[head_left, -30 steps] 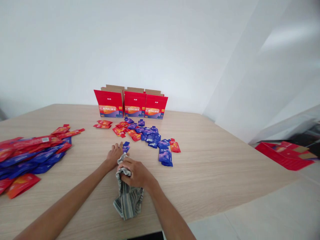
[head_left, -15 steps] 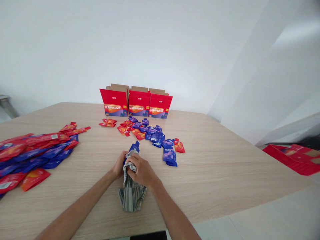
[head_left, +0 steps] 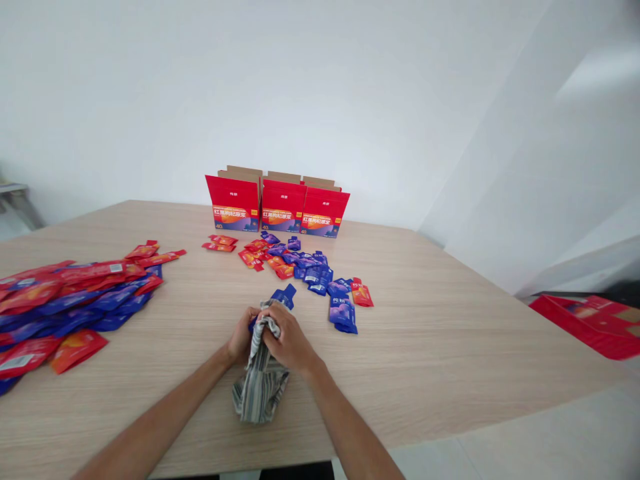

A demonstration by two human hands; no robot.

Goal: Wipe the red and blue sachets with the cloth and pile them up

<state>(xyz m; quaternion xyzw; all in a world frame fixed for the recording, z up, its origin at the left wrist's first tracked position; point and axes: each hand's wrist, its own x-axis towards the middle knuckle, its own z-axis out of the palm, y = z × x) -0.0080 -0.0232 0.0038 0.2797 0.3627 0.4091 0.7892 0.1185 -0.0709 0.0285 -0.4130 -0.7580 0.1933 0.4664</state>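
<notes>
My left hand [head_left: 241,340] is closed around a blue pouch [head_left: 283,296] whose top sticks up above both hands. My right hand [head_left: 289,342] grips a grey striped cloth [head_left: 259,393] bunched against that pouch. The cloth's loose end hangs down onto the wooden table [head_left: 430,360]. Both hands are together just above the table's middle, near its front.
Three open red boxes [head_left: 277,207] stand in a row at the back. Loose red and blue pouches [head_left: 305,270] lie scattered before them. A big pile of pouches [head_left: 65,303] covers the left. Flattened red cartons [head_left: 585,323] lie on the floor at right.
My left hand picked a blue pouch off the table and brought it up to the cloth in my right hand. Both hands now press together around it.
</notes>
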